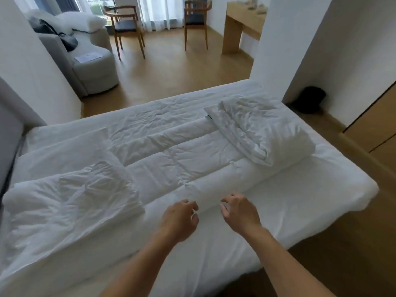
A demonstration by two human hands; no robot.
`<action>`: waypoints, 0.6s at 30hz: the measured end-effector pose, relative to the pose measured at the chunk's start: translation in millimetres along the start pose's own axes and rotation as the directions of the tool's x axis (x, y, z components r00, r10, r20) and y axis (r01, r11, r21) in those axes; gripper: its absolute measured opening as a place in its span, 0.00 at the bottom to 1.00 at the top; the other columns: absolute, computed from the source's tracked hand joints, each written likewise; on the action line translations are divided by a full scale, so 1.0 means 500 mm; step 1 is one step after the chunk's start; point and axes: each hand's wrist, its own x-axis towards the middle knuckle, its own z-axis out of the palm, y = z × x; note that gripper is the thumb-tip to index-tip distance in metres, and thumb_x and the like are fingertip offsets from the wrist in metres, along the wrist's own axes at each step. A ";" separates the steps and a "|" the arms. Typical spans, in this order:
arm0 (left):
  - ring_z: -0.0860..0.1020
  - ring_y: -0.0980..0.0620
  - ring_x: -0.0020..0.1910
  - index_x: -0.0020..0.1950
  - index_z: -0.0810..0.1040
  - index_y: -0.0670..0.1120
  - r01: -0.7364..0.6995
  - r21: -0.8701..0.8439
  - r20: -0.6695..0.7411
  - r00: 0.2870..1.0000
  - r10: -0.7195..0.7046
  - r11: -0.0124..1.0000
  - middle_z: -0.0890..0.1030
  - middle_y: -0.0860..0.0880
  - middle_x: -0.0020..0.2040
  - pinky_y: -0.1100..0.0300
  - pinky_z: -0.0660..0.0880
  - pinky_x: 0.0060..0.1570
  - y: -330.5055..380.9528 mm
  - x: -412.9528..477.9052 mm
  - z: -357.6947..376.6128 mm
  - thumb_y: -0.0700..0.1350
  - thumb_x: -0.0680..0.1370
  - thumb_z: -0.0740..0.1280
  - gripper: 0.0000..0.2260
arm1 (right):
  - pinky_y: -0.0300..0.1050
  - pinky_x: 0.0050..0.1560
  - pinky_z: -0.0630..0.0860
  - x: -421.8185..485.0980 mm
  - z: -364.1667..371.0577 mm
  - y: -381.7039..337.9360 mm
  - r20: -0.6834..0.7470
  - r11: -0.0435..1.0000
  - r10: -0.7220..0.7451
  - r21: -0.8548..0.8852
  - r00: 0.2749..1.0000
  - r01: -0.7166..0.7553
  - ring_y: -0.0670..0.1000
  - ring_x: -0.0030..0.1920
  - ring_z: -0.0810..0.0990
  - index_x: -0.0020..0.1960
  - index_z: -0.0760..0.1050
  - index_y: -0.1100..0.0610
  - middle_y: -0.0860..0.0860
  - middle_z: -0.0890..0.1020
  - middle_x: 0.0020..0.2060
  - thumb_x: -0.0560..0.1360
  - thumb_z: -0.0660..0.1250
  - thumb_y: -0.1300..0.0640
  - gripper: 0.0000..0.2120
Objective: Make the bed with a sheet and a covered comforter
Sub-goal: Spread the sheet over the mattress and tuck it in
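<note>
Comforter (pixel 177 168), white and quilted, lies folded into a long band down the middle of the bed, running from the grey headboard (pixel 8 136) on the left toward the foot on the right, probably kept narrow so it is easy to handle from one side. Under it the fitted sheet (pixel 289 202) is already stretched flat over the mattress, with a bare strip showing along the near edge. At the foot end a thick white folded bundle (pixel 263 133) sits on top of the band, and at the head end a thinner, creased white layer (pixel 75 200) is spread loosely; whether either is the cover or a turned-back end of the comforter cannot be told. The left hand (pixel 179 219) and right hand (pixel 240 213) reach out side by side just at the near fold of the comforter, palms down, fingers loosely hooked and holding nothing; contact with the cloth is not clear. That placement suggests they are about to catch the folded edge and draw it open toward the person, so the sheet step looks done and the covering and spreading remain. Two pillows (pixel 83 21) rest on the armchair (pixel 92 67) across the room, likely parked there to keep the bed free while working
</note>
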 end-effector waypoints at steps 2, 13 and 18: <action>0.79 0.52 0.53 0.61 0.79 0.53 0.034 -0.039 0.021 0.999 -0.034 0.999 0.81 0.55 0.54 0.58 0.76 0.53 0.102 0.033 0.048 0.50 0.79 0.64 0.11 | 0.46 0.55 0.75 0.000 -0.039 0.113 -0.015 1.000 0.013 0.015 1.000 -0.013 0.55 0.55 0.80 0.59 0.82 0.51 0.52 0.81 0.54 0.77 0.63 0.49 0.15; 0.78 0.49 0.58 0.64 0.77 0.52 0.069 -0.015 0.141 0.988 -0.066 0.998 0.78 0.51 0.59 0.52 0.75 0.59 0.477 0.267 0.231 0.52 0.79 0.65 0.14 | 0.48 0.60 0.71 0.065 -0.192 0.514 -0.014 0.999 0.043 0.018 0.999 -0.043 0.53 0.61 0.75 0.68 0.75 0.51 0.51 0.76 0.62 0.79 0.63 0.50 0.18; 0.76 0.45 0.64 0.71 0.73 0.49 0.293 -0.198 0.143 0.953 -0.268 0.935 0.77 0.45 0.67 0.54 0.73 0.63 0.521 0.480 0.293 0.58 0.80 0.66 0.23 | 0.50 0.62 0.68 0.199 -0.212 0.604 0.043 1.000 0.015 -0.001 0.999 -0.015 0.54 0.66 0.71 0.71 0.71 0.51 0.50 0.72 0.68 0.78 0.64 0.50 0.22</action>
